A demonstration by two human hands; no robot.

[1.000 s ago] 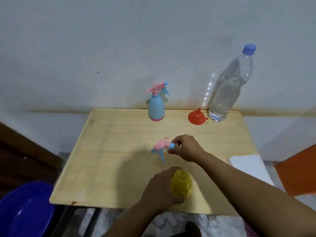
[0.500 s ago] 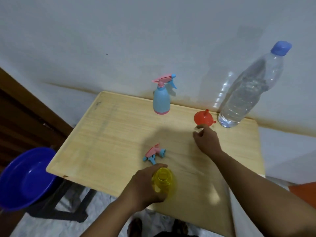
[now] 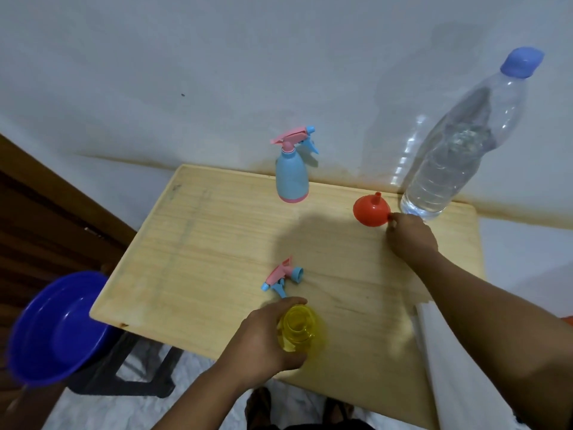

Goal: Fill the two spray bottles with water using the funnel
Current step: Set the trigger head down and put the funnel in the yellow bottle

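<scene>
An open yellow spray bottle (image 3: 302, 332) stands near the table's front edge, and my left hand (image 3: 260, 342) grips its side. Its pink and blue spray head (image 3: 283, 276) lies on the table just behind it. My right hand (image 3: 410, 235) pinches the small tab of the red funnel (image 3: 370, 211), which rests upside down with its spout up. A blue spray bottle (image 3: 291, 178) with its pink head on stands at the back. The large clear water bottle (image 3: 459, 150) with a blue cap stands at the back right, beside the funnel.
The wooden table (image 3: 217, 249) stands against a white wall. A blue plastic basin (image 3: 59, 327) sits on a dark stool at the left. A white sheet (image 3: 446, 361) lies by the table's right edge.
My right hand let go of the pink spray head, left it on the table, reached to the back right and took the funnel's tab. My left hand stayed on the yellow bottle.
</scene>
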